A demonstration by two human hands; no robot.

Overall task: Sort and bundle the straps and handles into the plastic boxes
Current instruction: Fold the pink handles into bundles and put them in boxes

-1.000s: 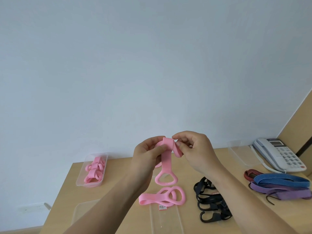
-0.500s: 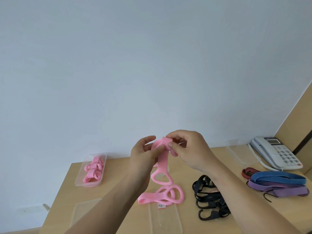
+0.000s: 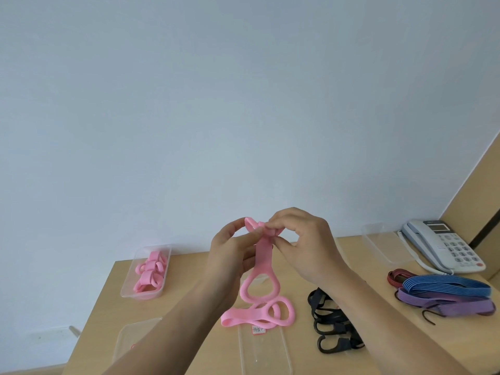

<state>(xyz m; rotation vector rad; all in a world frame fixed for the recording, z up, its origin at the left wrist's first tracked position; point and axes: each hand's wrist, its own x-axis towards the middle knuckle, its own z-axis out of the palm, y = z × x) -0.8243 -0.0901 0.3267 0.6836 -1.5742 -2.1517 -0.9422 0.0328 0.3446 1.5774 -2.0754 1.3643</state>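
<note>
While both hands were raised close together above the table (image 3: 189,293), the left hand (image 3: 232,255) and the right hand (image 3: 305,247) each pinched the top end of a pink handle (image 3: 263,255), which was folded over there, its looped end hanging free below. This looked like the bundling step. The next move probably called for a tight, even roll down towards the loop without loosening the pinch, then a carry to the far-left plastic box (image 3: 127,286), where rolled pink ones lay. More loose pink handles (image 3: 259,313) lay beneath, with black straps (image 3: 332,326) to their right.
</note>
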